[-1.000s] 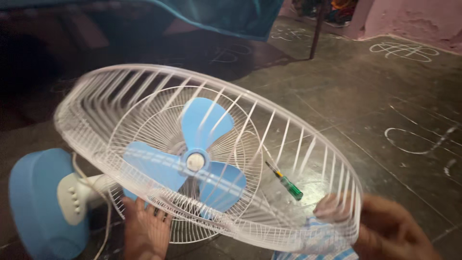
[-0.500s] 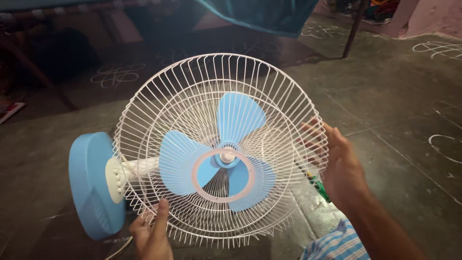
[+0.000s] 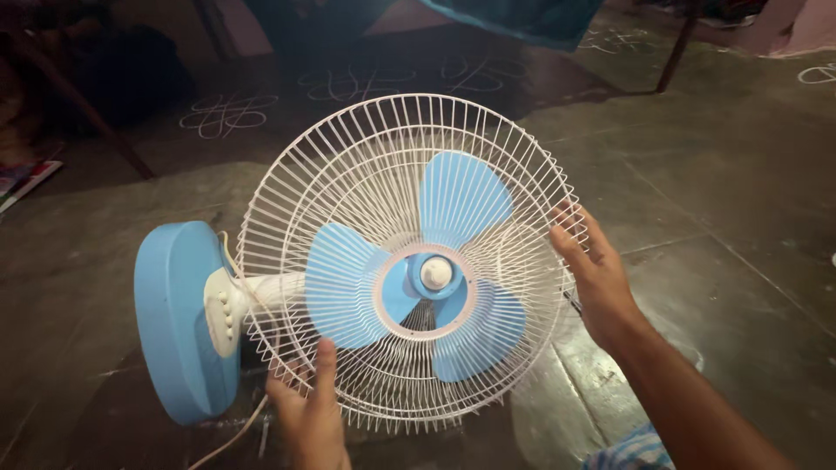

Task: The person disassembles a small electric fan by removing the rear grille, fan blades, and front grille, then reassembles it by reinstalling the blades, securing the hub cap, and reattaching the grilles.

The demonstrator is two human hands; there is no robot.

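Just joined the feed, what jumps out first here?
A table fan lies tipped on the dark floor, its white wire cage facing up around three blue blades, blue round base at left. The left hand grips the cage's lower rim; the right hand holds its right edge.

You have a dark stone floor (image 3: 740, 200) marked with white chalk patterns (image 3: 228, 111). A teal cloth (image 3: 522, 17) hangs at the top, a dark wooden leg (image 3: 677, 48) beside it.
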